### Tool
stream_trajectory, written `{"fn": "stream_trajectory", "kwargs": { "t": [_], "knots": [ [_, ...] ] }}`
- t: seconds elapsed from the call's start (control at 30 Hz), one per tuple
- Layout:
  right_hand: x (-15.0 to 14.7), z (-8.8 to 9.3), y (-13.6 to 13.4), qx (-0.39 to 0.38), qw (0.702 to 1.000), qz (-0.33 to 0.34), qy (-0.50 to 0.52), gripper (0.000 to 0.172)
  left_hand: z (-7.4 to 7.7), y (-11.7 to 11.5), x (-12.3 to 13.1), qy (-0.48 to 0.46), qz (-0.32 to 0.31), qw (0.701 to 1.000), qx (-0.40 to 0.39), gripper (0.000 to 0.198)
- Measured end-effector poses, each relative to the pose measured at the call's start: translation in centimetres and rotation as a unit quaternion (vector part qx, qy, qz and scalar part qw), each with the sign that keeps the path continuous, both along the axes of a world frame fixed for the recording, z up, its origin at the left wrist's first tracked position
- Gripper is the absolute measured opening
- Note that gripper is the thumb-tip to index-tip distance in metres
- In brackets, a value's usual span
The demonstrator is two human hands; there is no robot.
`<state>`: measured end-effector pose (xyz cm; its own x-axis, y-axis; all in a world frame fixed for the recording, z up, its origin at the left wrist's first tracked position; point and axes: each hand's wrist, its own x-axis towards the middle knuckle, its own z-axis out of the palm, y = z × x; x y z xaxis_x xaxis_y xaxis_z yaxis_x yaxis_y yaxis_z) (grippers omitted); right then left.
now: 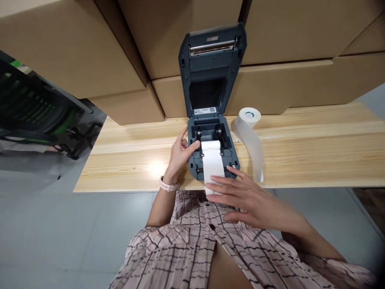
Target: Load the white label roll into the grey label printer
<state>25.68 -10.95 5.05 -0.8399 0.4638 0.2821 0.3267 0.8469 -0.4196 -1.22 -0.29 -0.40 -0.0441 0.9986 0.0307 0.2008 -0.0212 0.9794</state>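
Observation:
A dark grey label printer [194, 160] sits on the table with its lid [207, 76] raised and tilted back. Inside, a small roll of white label paper [211, 145] rests near the black roll holders, and its strip [213, 166] runs out over the front edge. My left hand [181, 153] grips the printer's left wall, thumb over the rim beside the roll and other fingers along the outside. Fingers spread, my right hand [240, 196] lies over the loose end of the strip; the exact contact is hard to see.
To the printer's right stands another roll of white labels [250, 116], its tail [255, 154] trailing to the front of the wooden table [313, 152]. Large cardboard boxes [270, 88] line the back. A dark office chair [39, 104] is on the floor at left.

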Motion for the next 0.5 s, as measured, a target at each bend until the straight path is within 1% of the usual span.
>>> {"fn": "stream_trajectory", "kwargs": {
  "t": [0.07,0.1,0.13,0.17,0.2,0.23,0.27,0.3,0.37,0.4,0.43,0.47,0.5],
  "knots": [
    [1.5,1.6,0.7,-0.038,0.998,0.042,0.028,0.050,0.2,-0.2,0.0,0.040,0.026,0.999,0.017,0.086],
    [2.2,2.5,1.7,-0.049,0.996,0.039,0.067,0.048,0.4,-0.5,0.1,0.068,0.046,0.996,0.045,0.086],
    [2.8,3.5,2.9,-0.055,0.992,0.013,0.116,0.044,0.7,-0.9,0.2,0.098,0.063,0.990,0.083,0.084],
    [3.2,4.6,4.6,-0.053,0.983,-0.047,0.171,0.040,1.0,-1.5,0.4,0.124,0.070,0.982,0.126,0.080],
    [3.4,5.6,6.7,-0.031,0.957,-0.139,0.254,0.037,1.4,-2.1,0.7,0.141,0.063,0.974,0.165,0.075],
    [3.3,6.6,9.2,-0.021,0.928,-0.228,0.294,0.039,1.7,-2.9,1.0,0.150,0.044,0.969,0.194,0.068],
    [3.1,7.5,12.1,-0.001,0.889,-0.298,0.347,0.046,1.9,-3.6,1.2,0.149,0.020,0.966,0.208,0.063],
    [2.6,8.3,15.1,-0.021,0.869,-0.332,0.366,0.056,2.0,-4.3,1.5,0.142,0.002,0.967,0.211,0.059],
    [1.3,9.6,21.4,-0.092,0.859,-0.331,0.379,0.070,1.8,-5.5,1.7,0.115,-0.004,0.974,0.195,0.058],
    [0.5,10.1,24.1,-0.122,0.864,-0.305,0.381,0.074,1.6,-6.0,1.7,0.097,0.003,0.979,0.180,0.060],
    [-0.2,10.3,26.2,-0.152,0.877,-0.274,0.365,0.091,1.3,-6.4,1.5,0.076,0.013,0.984,0.162,0.061],
    [-0.9,10.4,27.7,-0.146,0.891,-0.257,0.344,0.113,1.0,-6.8,1.2,0.054,0.024,0.988,0.144,0.061],
    [-1.4,10.3,28.2,-0.109,0.902,-0.246,0.338,0.125,0.8,-7.2,0.8,0.034,0.036,0.990,0.129,0.062]
  ]
}}
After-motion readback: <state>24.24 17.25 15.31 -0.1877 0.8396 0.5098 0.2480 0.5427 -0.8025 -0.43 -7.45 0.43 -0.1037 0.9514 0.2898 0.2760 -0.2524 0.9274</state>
